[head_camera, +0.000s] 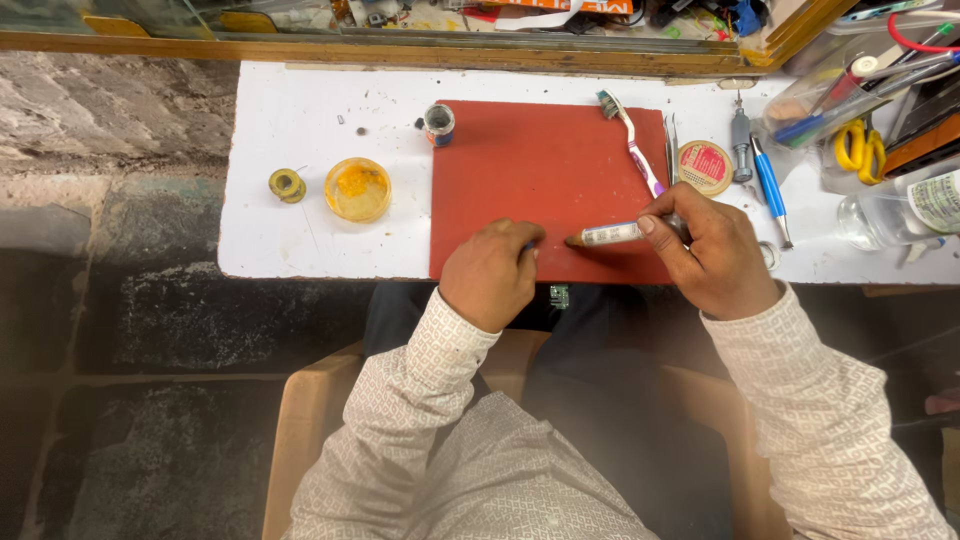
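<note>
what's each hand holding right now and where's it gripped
The right hand holds a white tube by its rear end, tip pointing left. The left hand is curled over something small and bluish; what it is cannot be told.

Right hand (712, 250) grips a small tube (612, 234), tip pointing left over the red mat (545, 170). Left hand (492, 272) rests fisted at the mat's near edge. Toothbrush (630, 140), tweezers (671, 148) lie on white table (290, 120).

Left hand (490, 272) curled knuckles-up; right hand (712, 250) closed, fingers (662, 222) pinching
</note>
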